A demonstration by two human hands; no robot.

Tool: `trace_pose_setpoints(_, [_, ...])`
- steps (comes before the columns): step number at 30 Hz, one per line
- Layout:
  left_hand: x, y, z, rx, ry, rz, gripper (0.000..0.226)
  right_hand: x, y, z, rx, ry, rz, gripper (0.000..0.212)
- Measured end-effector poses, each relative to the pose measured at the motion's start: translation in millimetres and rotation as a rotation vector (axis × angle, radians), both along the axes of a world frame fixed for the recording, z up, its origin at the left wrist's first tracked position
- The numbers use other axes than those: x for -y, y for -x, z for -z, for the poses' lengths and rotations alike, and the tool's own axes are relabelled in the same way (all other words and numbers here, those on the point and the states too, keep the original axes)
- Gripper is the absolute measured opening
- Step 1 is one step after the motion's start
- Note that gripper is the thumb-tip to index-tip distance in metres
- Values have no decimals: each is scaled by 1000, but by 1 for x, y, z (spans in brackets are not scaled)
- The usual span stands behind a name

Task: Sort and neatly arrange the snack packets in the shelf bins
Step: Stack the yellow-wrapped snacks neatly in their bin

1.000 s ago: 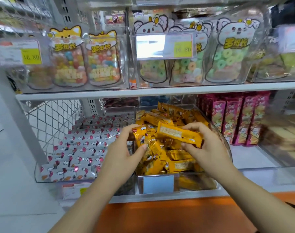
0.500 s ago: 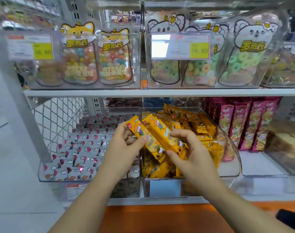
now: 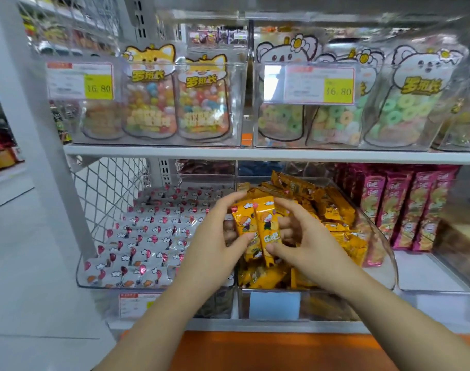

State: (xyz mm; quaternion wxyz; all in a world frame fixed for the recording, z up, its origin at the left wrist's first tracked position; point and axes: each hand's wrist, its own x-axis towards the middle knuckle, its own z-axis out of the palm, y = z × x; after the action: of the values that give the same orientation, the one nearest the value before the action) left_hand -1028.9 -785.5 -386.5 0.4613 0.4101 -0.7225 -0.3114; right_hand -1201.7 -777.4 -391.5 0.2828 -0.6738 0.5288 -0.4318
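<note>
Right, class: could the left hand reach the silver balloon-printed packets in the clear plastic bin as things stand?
Probably yes: the silver balloon-printed packets lie right beside the left hand in the open-topped clear plastic bin, nothing between. That hand grips orange snack packets, though, so it must release them first.

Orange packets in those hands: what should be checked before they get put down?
1. Left hand and right hand both grip the two orange packets: ok.
2. Packets stand side by side, cartoon pictures facing forward: ok.
3. Packets are over the middle bin with the other orange ones, not over the white packets: ok.
4. Pile in that bin is tidy: not ok, it is jumbled.
5. Free gap underneath for them: cannot tell, the hands hide it.
</note>
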Motion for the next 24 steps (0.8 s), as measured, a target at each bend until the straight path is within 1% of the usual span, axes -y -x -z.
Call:
trace_pose_setpoints(3, [7, 2, 0, 123, 92, -57, 52, 0, 3, -6, 51, 27, 71, 57])
trace_pose_setpoints(5, [11, 1, 0, 120, 88, -73, 50, 0, 5, -5, 95, 24, 58, 42])
trace_pose_setpoints(6, [12, 1, 0, 109, 76, -82, 50, -1, 6, -4, 84, 14, 25, 38])
trace_pose_setpoints(9, [14, 0, 3, 81, 39, -99, 48, 0, 11, 2, 14, -38, -79, 34])
trace_pose_setpoints(11, [12, 1, 5, 99, 36, -82, 46, 1, 20, -2, 91, -23, -73, 31])
trace_pose_setpoints(12, [11, 2, 6, 124, 36, -71, 46, 3, 27, -5, 112, 20, -22, 29])
trace_pose_setpoints(13, [9, 4, 7, 155, 41, -61, 46, 6, 38, -8, 87, 86, 65, 27])
trace_pose_setpoints(16, [7, 12, 9, 252, 69, -52, 49, 18, 68, -13, -156, 204, 297, 18])
trace_pose_setpoints(18, [8, 16, 9, 270, 62, -63, 50, 29, 81, -8, -308, 259, 412, 23])
trace_pose_setpoints(19, [9, 18, 9, 270, 54, -71, 50, 35, 84, -7, -349, 273, 465, 28])
trace_pose_setpoints(22, [15, 23, 11, 261, 31, -99, 54, 56, 82, -9, -455, 261, 594, 33])
trace_pose_setpoints(23, [16, 24, 11, 256, 28, -106, 54, 63, 81, -8, -495, 272, 604, 35])
trace_pose_setpoints(24, [18, 25, 11, 253, 28, -112, 54, 70, 78, -8, -495, 305, 588, 34])
